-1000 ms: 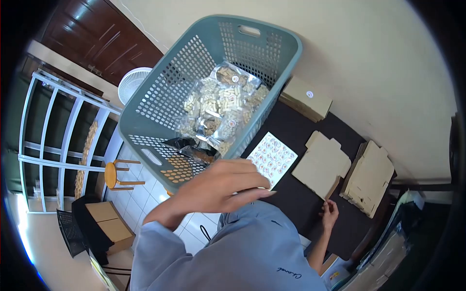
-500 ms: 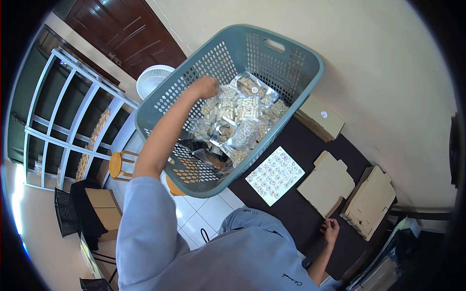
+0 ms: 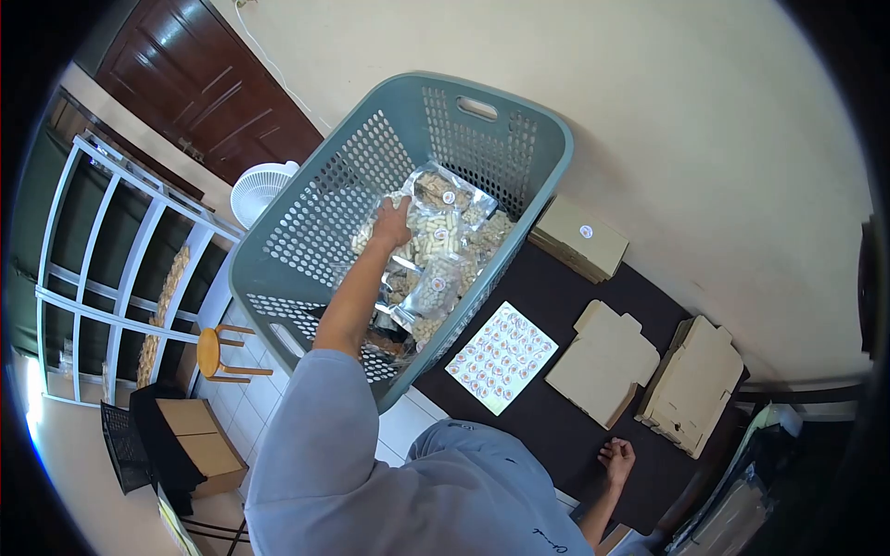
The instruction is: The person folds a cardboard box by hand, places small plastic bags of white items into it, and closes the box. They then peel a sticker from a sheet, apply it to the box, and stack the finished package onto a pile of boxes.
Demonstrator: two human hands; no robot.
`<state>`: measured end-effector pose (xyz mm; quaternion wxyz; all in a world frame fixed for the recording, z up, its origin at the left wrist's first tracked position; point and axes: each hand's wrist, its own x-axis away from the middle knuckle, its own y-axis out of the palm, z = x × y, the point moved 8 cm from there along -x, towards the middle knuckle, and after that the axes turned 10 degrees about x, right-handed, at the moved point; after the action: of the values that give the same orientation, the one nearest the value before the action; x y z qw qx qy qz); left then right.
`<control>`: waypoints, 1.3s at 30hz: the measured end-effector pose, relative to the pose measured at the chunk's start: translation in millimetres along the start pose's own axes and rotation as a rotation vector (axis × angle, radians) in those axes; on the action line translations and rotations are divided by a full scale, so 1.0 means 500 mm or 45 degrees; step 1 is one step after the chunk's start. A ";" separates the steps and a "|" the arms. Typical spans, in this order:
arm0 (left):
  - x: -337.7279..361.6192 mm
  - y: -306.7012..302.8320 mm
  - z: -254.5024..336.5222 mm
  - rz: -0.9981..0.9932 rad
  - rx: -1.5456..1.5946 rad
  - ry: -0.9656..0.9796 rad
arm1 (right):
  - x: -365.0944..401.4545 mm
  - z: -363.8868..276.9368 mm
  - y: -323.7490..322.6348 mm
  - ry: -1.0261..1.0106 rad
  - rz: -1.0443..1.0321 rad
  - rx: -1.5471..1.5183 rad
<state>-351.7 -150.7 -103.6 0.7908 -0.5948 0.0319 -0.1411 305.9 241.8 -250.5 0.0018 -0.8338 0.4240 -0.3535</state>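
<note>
My left hand (image 3: 392, 222) reaches down inside a large green-grey plastic basket (image 3: 320, 190), its fingers apart over the heap of clear snack packs. Under and beside it lie packs of pale, stick-shaped snacks (image 3: 436, 236) and a silver-edged pack (image 3: 449, 196) with a round label. Another labelled pack (image 3: 438, 285) is nearer to me. My right hand (image 3: 618, 461) rests low over the dark table, fingers loosely bent and holding nothing. Just beyond it lies a flat cardboard box (image 3: 603, 361), and a sheet of round stickers (image 3: 502, 358) is farther left.
More folded cardboard boxes (image 3: 693, 385) are stacked at the right of the dark table (image 3: 519, 445), with another box stack (image 3: 579, 236) against the wall. To the left are a white fan (image 3: 262, 193), a wooden stool (image 3: 209, 352) and a metal shelf (image 3: 120, 213).
My left hand has moved from the basket's far left side onto the packs, its fingers now spread. My right hand has drawn slightly back from the flat box. The view has shifted.
</note>
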 end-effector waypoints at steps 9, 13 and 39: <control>-0.028 -0.089 0.025 0.036 -0.048 0.321 | 0.001 -0.038 0.011 -0.048 -0.045 0.190; 0.037 -0.206 0.163 -0.419 0.300 0.323 | 0.044 -0.125 0.023 -0.073 -0.017 0.371; 0.668 0.023 0.540 -0.837 1.618 0.542 | 0.266 -0.506 0.275 -0.531 -0.707 -0.370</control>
<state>29.6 16.6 3.0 0.8760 0.0384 -0.0828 -0.4736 111.4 134.7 -24.3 -0.1260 -0.9627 0.2181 -0.0993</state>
